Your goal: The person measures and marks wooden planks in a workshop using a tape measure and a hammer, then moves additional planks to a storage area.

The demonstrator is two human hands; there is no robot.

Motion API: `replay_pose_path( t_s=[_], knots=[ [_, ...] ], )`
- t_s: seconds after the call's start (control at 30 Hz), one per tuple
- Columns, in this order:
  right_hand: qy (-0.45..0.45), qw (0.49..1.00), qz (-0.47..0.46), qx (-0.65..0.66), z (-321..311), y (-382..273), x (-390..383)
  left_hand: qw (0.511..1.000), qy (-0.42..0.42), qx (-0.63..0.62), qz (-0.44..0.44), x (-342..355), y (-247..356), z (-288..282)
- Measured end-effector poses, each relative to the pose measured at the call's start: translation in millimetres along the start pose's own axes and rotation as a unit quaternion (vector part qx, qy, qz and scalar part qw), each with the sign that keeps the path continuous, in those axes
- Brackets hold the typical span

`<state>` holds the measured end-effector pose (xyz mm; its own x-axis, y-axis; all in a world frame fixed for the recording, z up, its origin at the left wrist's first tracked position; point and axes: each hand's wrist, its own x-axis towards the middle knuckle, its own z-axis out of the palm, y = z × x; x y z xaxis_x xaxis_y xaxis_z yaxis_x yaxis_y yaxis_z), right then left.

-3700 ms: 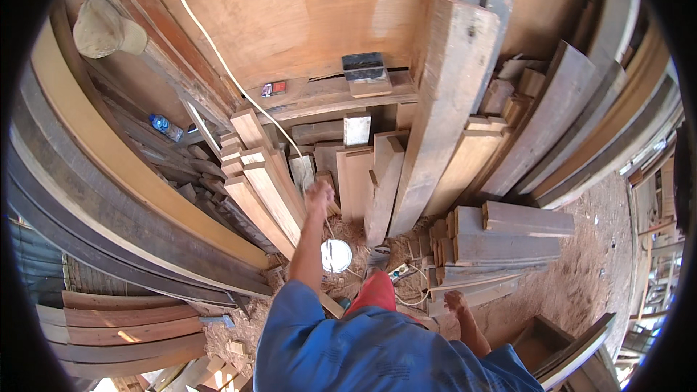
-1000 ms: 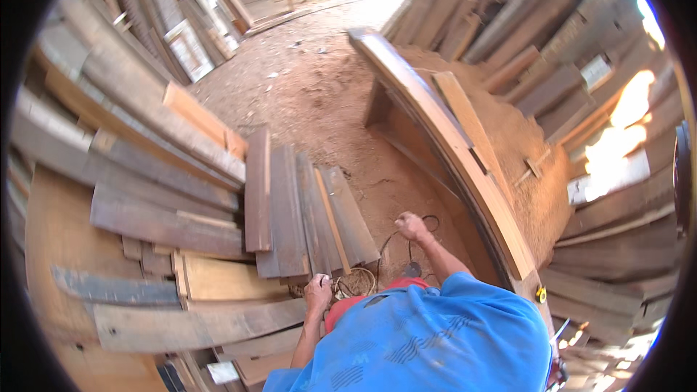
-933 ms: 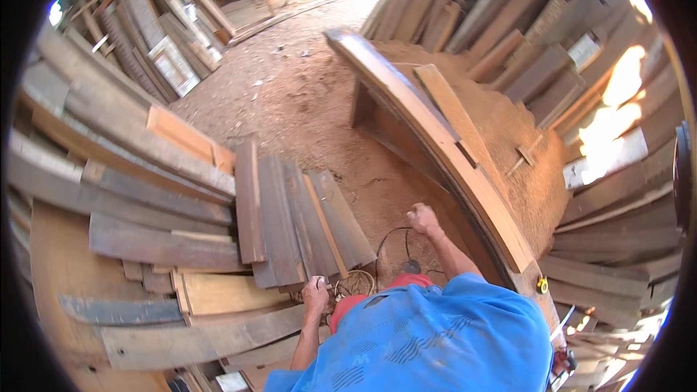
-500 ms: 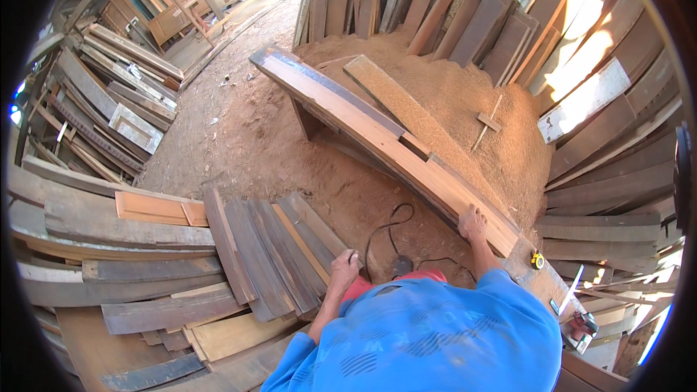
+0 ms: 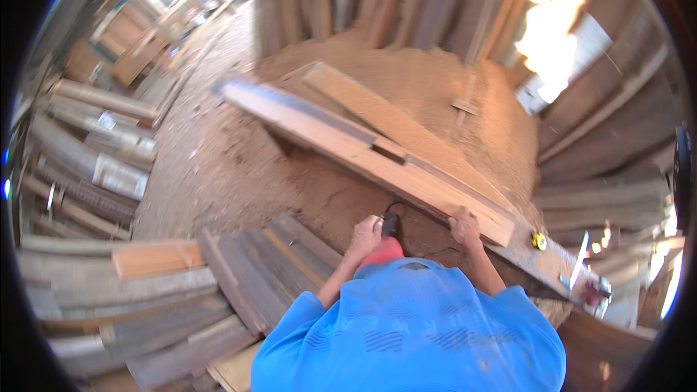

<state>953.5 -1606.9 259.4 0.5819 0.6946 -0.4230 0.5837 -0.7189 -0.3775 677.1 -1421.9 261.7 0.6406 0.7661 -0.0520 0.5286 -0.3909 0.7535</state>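
Observation:
A long light-brown wooden plank [image 5: 435,192] lies slantwise on a narrow bench, with a dark rectangular cutout [image 5: 390,149] near its middle. My right hand [image 5: 465,229] is curled over the near edge of this plank, close to its right end. Lower and to the left, my left hand [image 5: 367,235] is closed in front of my red shorts. Something small and pale shows at its fingertips, too blurred to name. Right beside it is a dark object [image 5: 390,226], whose kind I cannot make out.
A yellow tape measure [image 5: 539,240] and a red-and-dark power tool [image 5: 597,292] sit on the bench's right end. Behind the plank, a dusty board [image 5: 406,127] lies by a sawdust heap with a wooden cross-shaped piece [image 5: 465,107]. Stacked boards [image 5: 268,261] lie at left.
My left hand has moved up and right, toward the plank. My right hand stays at the plank's edge, shifted slightly left in view. The whole view has swung and blurred.

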Motion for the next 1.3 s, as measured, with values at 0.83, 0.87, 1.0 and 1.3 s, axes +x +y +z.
replay_pose_path(
  t_s=[0.83,0.87,1.0,1.3],
  knots=[
    [0.198,0.893,0.24,0.324,61,37,-13,0.797,-0.404,0.193,0.404,207,107,154],
    [0.247,0.871,0.244,0.349,76,51,-22,0.792,-0.418,0.204,0.395,204,122,170],
    [0.132,0.844,0.343,0.39,68,89,-75,0.78,-0.451,0.279,0.332,179,174,215],
    [0.14,0.779,0.405,0.458,86,216,-182,0.807,-0.436,0.327,0.228,178,137,285]
  ],
)
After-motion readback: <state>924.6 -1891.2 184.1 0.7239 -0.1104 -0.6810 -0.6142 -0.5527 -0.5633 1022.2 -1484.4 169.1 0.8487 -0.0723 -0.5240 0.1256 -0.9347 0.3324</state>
